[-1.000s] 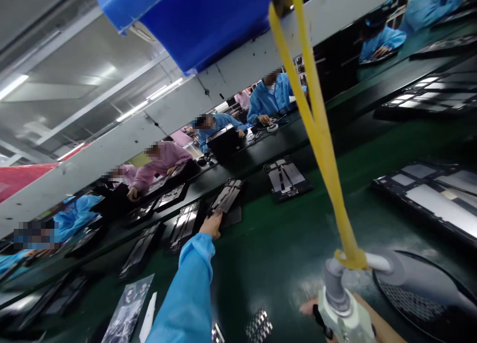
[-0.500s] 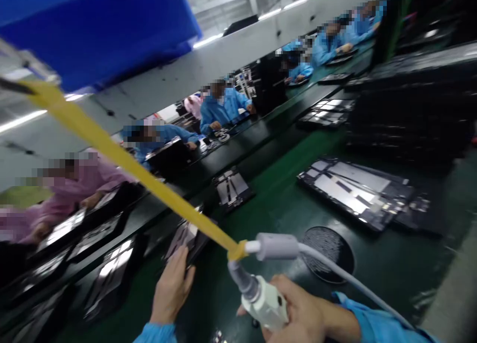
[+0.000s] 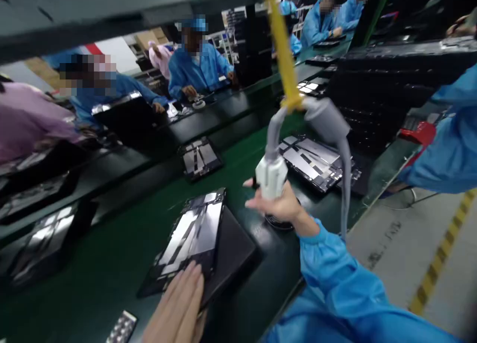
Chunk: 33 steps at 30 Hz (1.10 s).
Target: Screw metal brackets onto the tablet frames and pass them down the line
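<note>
Near tablet [image 3: 194, 229], insides bared to show pale panels and dark strips, lying aslant on the green surface [image 3: 112, 248]. Overlaps a dark slab [image 3: 234, 248] jutting out on its right; cannot tell whether joined to it. At the near tablet's closest end, the left hand [image 3: 177, 306], fingers straight and side by side, touching its edge; cannot tell whether pinching from below. Beyond and right of the near tablet, the right hand [image 3: 278, 201], half open with fingers stretched out, set against a white tool [image 3: 271, 178]; cannot tell whether gripping it. Above that tool, a yellow band [image 3: 283, 50] knotted around the grey cable [image 3: 346, 179]. Farther off from the near tablet, well apart, a second tablet [image 3: 200, 158]; farther right of it, a third tablet [image 3: 313, 163], likewise bared. Right of the near tablet, a round black grille [image 3: 279, 226], partly hidden by the right hand. Left of the near tablet's closest end, a small studded card [image 3: 122, 327]. Far past the near tablet, a co-worker in blue [image 3: 201, 67], seated.
</note>
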### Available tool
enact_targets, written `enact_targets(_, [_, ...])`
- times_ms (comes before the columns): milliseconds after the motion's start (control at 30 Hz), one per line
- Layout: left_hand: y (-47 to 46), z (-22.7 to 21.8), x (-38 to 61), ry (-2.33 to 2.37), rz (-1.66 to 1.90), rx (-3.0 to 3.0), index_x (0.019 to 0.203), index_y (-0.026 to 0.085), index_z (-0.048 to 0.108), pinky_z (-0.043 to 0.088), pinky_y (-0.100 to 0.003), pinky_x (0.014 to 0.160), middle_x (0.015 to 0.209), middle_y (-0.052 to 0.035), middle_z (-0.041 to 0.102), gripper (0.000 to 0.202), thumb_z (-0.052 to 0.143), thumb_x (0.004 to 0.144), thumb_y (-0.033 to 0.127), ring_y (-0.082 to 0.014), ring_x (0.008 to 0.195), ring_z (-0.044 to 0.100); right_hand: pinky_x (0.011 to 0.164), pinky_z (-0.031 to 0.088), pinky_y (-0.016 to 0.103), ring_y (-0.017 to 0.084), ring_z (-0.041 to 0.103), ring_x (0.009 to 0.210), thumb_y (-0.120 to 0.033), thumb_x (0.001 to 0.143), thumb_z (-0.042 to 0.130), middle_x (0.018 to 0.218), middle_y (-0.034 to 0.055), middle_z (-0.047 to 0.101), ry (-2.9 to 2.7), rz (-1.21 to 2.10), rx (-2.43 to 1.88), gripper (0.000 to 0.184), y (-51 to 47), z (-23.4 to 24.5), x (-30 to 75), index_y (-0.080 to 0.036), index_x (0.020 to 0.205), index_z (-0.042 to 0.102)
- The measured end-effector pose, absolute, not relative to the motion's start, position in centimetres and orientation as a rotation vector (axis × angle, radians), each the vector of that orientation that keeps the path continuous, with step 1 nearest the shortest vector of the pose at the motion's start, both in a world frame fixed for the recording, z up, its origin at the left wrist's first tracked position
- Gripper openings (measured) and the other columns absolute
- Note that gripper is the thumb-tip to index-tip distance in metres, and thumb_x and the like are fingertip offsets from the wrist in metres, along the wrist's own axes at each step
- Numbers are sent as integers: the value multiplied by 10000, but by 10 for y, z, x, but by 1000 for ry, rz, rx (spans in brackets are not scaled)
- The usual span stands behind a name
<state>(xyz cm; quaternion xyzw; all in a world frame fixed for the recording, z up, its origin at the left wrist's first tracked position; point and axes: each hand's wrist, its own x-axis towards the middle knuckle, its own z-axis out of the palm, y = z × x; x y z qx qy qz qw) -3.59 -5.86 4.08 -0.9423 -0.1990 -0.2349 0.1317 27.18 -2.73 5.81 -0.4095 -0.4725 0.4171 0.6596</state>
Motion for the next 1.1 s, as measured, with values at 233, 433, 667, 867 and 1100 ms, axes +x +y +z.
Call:
enact_targets(233, [-93,-20,0,-616,-647,-2853,1459,94,344,339,-474,1147,1314,-150,600,639,581,880,227,-292,1282,507,393,427,246,94,499,359,-283,655,785,456,-80,534,-901,706,-1009,264,-9,29,316,-165,796,595])
enact_targets(433, [-76,-33,-37,-1486,-608,-2718,1534,207,103,474,-623,978,1541,-175,286,1124,679,679,651,-435,1308,427,410,439,257,99,499,360,-247,651,769,450,-75,561,-926,678,-1051,294,-3,20,312,-150,892,632])
enact_targets(667, [-80,-26,-25,-1822,-496,-2787,1531,236,-14,469,-604,984,1598,-138,124,1174,654,671,674,-434,1366,330,398,434,267,107,492,342,-281,602,789,426,-71,560,-910,715,-1097,318,-1,14,311,-154,856,646])
enact_targets(867, [-100,-27,-18,-1605,-721,-2740,1516,261,198,481,-439,1015,1504,-97,404,765,561,864,428,-303,1290,498,406,438,281,113,490,342,-267,621,771,414,-65,550,-918,682,-1119,229,-1,12,309,-170,777,633])
enact_targets(1100, [-97,-31,33,-1239,-649,-2784,1511,91,179,306,-549,1112,1447,-217,445,977,575,795,625,-358,1315,455,443,459,278,104,494,359,-241,650,751,421,-66,550,-1005,622,-1143,195,-4,12,308,-161,785,635])
